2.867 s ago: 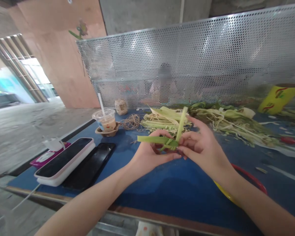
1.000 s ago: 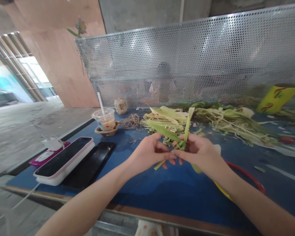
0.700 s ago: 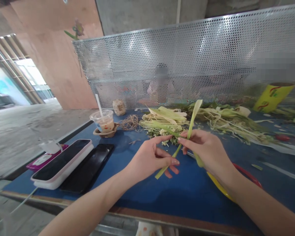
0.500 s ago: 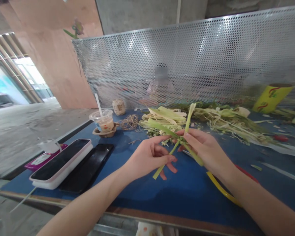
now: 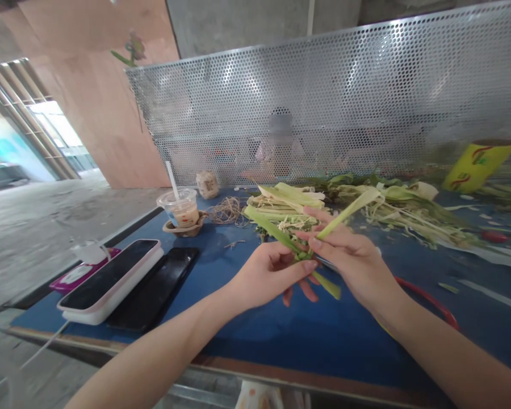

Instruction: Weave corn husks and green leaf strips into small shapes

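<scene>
Several green corn husk strips (image 5: 272, 228) cross in a small knot over the blue table. My left hand (image 5: 272, 272) pinches the knot between thumb and forefinger, its other fingers curled loosely below. From above right, my right hand (image 5: 344, 247) grips a pale strip that slants up beyond its thumb. Another strip end hangs down between the two hands. Under my right forearm lies a tool with a curved red handle (image 5: 436, 298), mostly covered; a bit of metal shows near my fingers. Behind the hands sits a pile of corn husks (image 5: 292, 196).
To the left are a black phone (image 5: 153, 287), a pink-and-white case (image 5: 111, 281), a purple packet (image 5: 83, 272) and a drink cup (image 5: 181, 213). Twine (image 5: 227, 211) lies behind. Shredded husks (image 5: 409, 216), a yellow roll (image 5: 477, 167) and a perforated metal screen (image 5: 247, 108) stand farther back.
My left hand has shifted from a lower strip to the knot. My right hand has moved its grip to the pale strip, which now leans farther right.
</scene>
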